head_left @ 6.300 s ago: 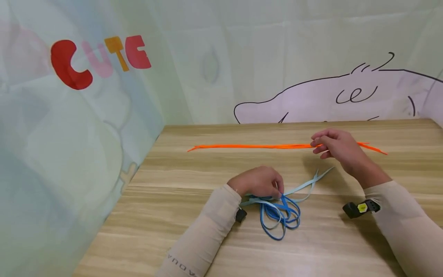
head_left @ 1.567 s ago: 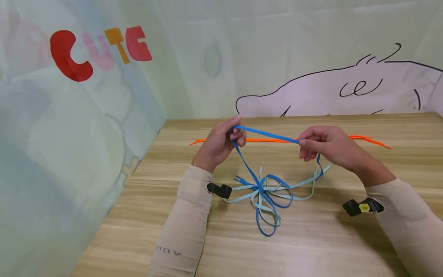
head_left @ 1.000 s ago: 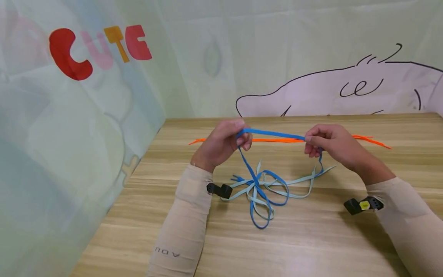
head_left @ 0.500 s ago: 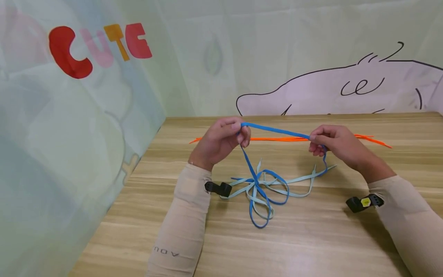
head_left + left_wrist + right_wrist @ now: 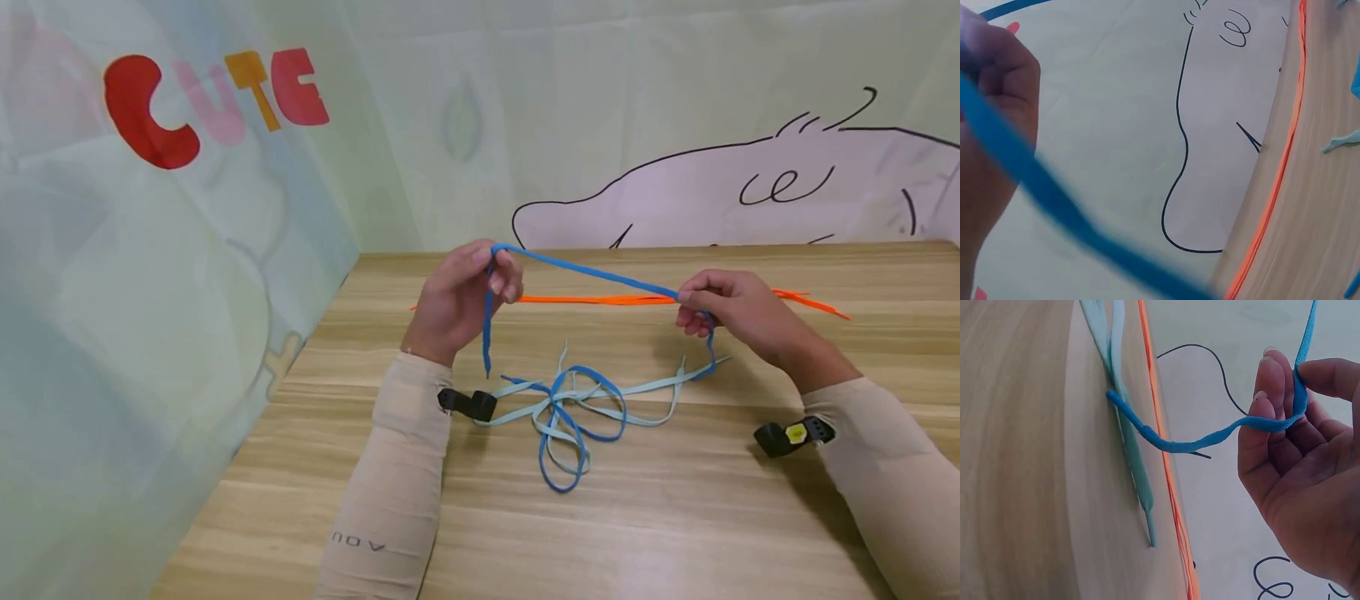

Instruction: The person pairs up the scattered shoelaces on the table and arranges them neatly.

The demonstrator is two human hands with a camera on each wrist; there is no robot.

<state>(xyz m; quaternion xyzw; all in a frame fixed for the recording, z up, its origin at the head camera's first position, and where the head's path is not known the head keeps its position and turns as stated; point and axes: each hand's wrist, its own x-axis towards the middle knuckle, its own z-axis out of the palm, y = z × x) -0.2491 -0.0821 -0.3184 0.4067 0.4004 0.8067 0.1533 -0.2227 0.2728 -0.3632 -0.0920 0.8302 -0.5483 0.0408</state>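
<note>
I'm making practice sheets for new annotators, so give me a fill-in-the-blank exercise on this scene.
1. The held shoelace between the left hand and the right hand is coloured ____.
2. The far shoelaces, lying nearest the back edge of the tabletop, are coloured ____.
3. The printed letters on the backdrop spell ____.
Missing words: blue; orange; CUTE.

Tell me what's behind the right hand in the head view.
Behind the right hand, which pinches the blue lace, orange strands lie on the table, showing on either side. The stretch between is covered there.
</note>
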